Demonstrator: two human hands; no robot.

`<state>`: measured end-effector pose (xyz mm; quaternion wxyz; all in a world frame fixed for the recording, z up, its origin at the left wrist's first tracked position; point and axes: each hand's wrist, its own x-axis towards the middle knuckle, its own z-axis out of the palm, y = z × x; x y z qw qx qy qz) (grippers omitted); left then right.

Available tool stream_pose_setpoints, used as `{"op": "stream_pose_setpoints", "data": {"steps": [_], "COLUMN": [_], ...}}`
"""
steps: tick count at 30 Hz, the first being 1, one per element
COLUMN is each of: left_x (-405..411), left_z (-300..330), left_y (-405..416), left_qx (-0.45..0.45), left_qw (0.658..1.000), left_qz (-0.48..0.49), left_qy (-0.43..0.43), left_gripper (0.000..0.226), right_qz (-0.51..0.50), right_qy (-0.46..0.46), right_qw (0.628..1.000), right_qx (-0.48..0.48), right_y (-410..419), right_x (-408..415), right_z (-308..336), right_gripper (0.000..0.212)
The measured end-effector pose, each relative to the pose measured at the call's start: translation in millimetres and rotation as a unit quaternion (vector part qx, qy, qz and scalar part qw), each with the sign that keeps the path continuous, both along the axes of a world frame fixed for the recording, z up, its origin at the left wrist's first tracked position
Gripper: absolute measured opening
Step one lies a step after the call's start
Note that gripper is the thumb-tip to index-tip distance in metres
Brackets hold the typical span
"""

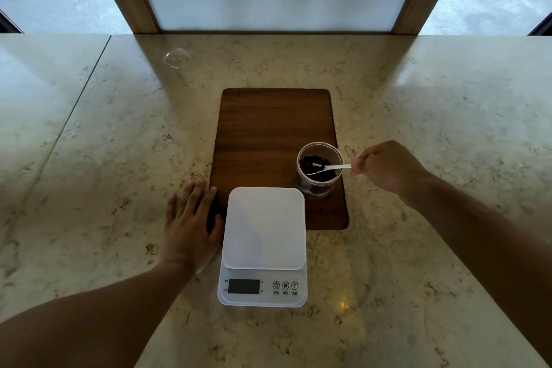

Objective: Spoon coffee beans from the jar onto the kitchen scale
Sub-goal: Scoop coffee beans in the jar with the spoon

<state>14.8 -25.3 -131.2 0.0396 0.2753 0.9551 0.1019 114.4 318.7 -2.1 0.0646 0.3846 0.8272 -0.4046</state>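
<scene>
- One clear jar [319,170] is being seen standing upright on the right near part of one dark wooden board [274,134], its mouth open to the top; the coffee beans [324,175] inside are being shown as a dark mass and are too many and too small to be counted.
- One white spoon [328,167] is being held by the right hand [388,167]; its handle end is being pinched between the fingertips just outside the jar's right rim, and its bowl is being kept inside the jar, on or just over the beans.
- The spoon's long axis is being laid nearly level and across the view, with the bowl pointing left and slightly toward the person, the handle pointing right.
- One white kitchen scale [264,245] is being shown in front of the jar, partly on the board's near edge and partly on the marble counter [418,104]; its long axis is running away from the person, display and three round buttons at the near end, and its platform is lying bare.
- The left hand [191,224] is being rested flat, fingers spread and holding nothing, on the counter just beside the scale's left edge, its fingertips reaching the board's left edge.
</scene>
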Motion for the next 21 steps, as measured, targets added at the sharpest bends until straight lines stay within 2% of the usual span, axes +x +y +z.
{"op": "stream_pose_setpoints", "data": {"steps": [9,12,16,18,21], "left_x": [-1,0,-1,-2,-2], "left_z": [-3,-3,-4,-5,-8], "left_y": [-1,-1,-1,-2,-3], "left_qx": [0.002,0.006,0.006,0.004,0.004], "left_qw": [1.000,1.000,1.000,1.000,1.000], "left_qz": [-0.002,-0.001,-0.002,-0.004,-0.007], "left_qy": [0.006,0.007,0.007,0.011,0.017], "left_gripper": [0.066,0.067,0.066,0.065,0.064], "right_qz": [-0.009,0.032,0.101,0.124,0.132], "right_qy": [0.015,0.040,0.062,0.046,0.017], "right_qw": [1.000,0.994,0.955,0.941,0.944], "right_qx": [-0.013,0.094,0.272,0.310,0.303], "right_y": [2,-3,-12,-18,-25], "right_x": [2,4,5,3,-2], "right_z": [-2,1,6,6,2], "right_gripper": [0.016,0.021,0.021,0.020,0.024]}}
